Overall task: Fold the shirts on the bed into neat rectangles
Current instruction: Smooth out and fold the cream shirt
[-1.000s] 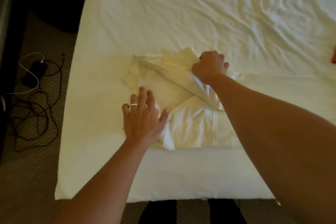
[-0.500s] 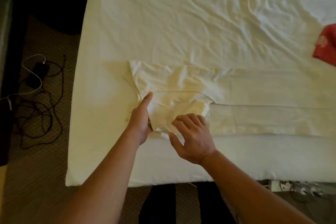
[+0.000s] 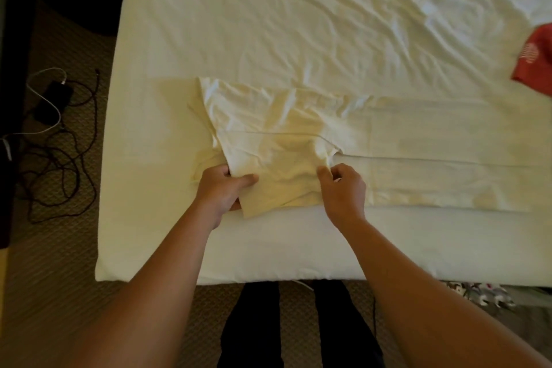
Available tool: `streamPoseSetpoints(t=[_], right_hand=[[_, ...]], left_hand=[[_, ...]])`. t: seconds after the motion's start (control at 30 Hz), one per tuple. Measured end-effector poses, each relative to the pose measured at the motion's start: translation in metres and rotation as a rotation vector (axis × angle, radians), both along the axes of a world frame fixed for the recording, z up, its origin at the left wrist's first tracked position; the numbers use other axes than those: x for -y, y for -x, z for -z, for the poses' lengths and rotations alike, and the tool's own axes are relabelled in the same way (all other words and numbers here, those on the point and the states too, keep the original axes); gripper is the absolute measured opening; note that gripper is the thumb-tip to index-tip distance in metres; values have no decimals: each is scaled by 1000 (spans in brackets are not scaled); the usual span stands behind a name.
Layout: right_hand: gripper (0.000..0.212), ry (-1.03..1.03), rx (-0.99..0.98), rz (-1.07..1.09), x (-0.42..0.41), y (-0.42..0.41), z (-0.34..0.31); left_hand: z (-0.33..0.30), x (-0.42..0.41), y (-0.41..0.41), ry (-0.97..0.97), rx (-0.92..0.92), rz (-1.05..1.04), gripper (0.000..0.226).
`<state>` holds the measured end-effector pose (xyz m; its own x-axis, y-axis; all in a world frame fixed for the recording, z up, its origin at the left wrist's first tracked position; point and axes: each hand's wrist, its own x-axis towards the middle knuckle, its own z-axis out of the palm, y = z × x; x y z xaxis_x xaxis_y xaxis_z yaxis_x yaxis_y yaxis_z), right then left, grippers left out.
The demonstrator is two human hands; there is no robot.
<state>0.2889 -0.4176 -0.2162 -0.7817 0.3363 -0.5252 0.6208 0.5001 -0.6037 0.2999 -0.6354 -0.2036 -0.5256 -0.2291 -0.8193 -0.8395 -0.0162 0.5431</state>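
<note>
A pale cream shirt (image 3: 277,143) of thin, soft cloth is spread near the front edge of the bed (image 3: 239,24), towards its left corner. It is partly folded into a rough, wrinkled shape — a straight seam is seen running across its middle, and a lower flap hangs towards the front edge. The flap's left edge is gripped by the left hand (image 3: 222,188), thumb on top and fingers curled beneath the cloth. The flap's right edge is pinched by the right hand (image 3: 342,185), its fingers bent around a small gather of fabric.

To the right of the shirt, a flat, smooth band of the same pale cloth is laid along the front edge; whether it belongs to the shirt cannot be told. The bed is covered by a white sheet, smooth at the left and heavily creased towards the far right corner. At the right edge a red garment (image 3: 534,60) with a pale round print is partly seen, well apart from the shirt.

The floor is covered by a brown, ribbed carpet (image 3: 59,248). On it, left of the bed, dark and white cables (image 3: 56,152) are tangled around a dark phone (image 3: 53,100) — one white cable is plugged into it.
</note>
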Motion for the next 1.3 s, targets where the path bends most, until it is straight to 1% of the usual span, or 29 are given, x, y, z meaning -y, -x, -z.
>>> streamPoseSetpoints(t=[0.03, 0.1, 0.13, 0.17, 0.23, 0.27, 0.3, 0.33, 0.37, 0.4, 0.43, 0.47, 0.5, 0.53, 0.57, 0.6, 0.63, 0.7, 0.77, 0.87, 0.93, 1.0, 1.03, 1.07, 1.13, 1.2, 1.27, 1.3], right_hand=[[36, 75, 4, 40, -2, 1, -2], [34, 239, 86, 127, -6, 0, -2], [33, 273, 154, 134, -9, -2, -1], [33, 249, 219, 99, -12, -4, 0], [35, 85, 291, -33, -18, -8, 1], [33, -17, 282, -88, -19, -9, 1], [30, -117, 232, -134, -18, -11, -1], [28, -217, 133, -189, -15, -14, -2], [27, -293, 0, -266, -11, -18, -1], [26, -329, -133, -360, -5, -22, 1], [24, -325, -245, -470, 2, -26, 4], [22, -300, -333, -593, 12, -30, 7], [22, -271, -397, -714, 22, -34, 10], [23, -246, -437, -813, 33, -37, 12], [26, -228, -457, -886, 46, -39, 13], [30, -223, -460, -939, 59, -40, 13], [35, -234, -445, -974, 72, -40, 13], [46, -291, -355, -1006, 93, -40, 15], [49, -339, -273, -1038, 103, -37, 17], [39, -302, -212, -1087, 102, -31, 19], [37, -254, -208, -1098, 99, -30, 18], [44, -264, -187, -1142, 98, -29, 16], [45, -279, -174, -1161, 99, -29, 15], [41, -289, -167, -1169, 101, -29, 14], [27, -278, -148, -1140, 103, -26, 12], [17, -218, -107, -1067, 103, -23, 10], [13, -131, -61, -982, 98, -19, 11], [14, -96, -47, -950, 96, -18, 11]], left_hand=[[0, 2, -3, 12, 10, 20, 17], [0, 7, -8, 23, 26, -5, 14], [0, 9, -11, 25, 38, -32, 12], [1, 11, -14, 35, 50, -41, 10], [0, 15, -19, 65, 83, 5, 7], [-1, 16, -20, 82, 102, 46, 7], [-2, 17, -22, 117, 116, 99, 11], [-3, 18, -22, 193, 118, 158, 18], [-5, 18, -22, 324, 100, 215, 25], [-6, 18, -20, 501, 57, 261, 29], [-7, 17, -17, 689, -30, 295, 29], [-7, 17, -13, 847, -177, 334, 26], [-4, 18, -8, 970, -362, 415, 21], [1, 20, 1, 1069, -528, 531, 17], [8, 24, 11, 1130, -638, 663, 20], [17, 30, 23, 1147, -687, 796, 29], [23, 35, 38, 1149, -688, 916, 38], [29, 45, 66, 1147, -609, 1120, 51], [37, 57, 85, 1110, -506, 1237, 59], [47, 69, 96, 1023, -381, 1235, 66], [49, 68, 94, 979, -373, 1203, 66], [49, 64, 93, 945, -374, 1154, 65], [48, 63, 93, 929, -367, 1133, 64], [46, 61, 94, 916, -364, 1116, 62], [40, 58, 98, 907, -371, 1076, 58], [35, 54, 102, 919, -370, 1053, 55], [33, 52, 105, 935, -354, 1052, 53], [32, 50, 105, 940, -343, 1047, 52]])
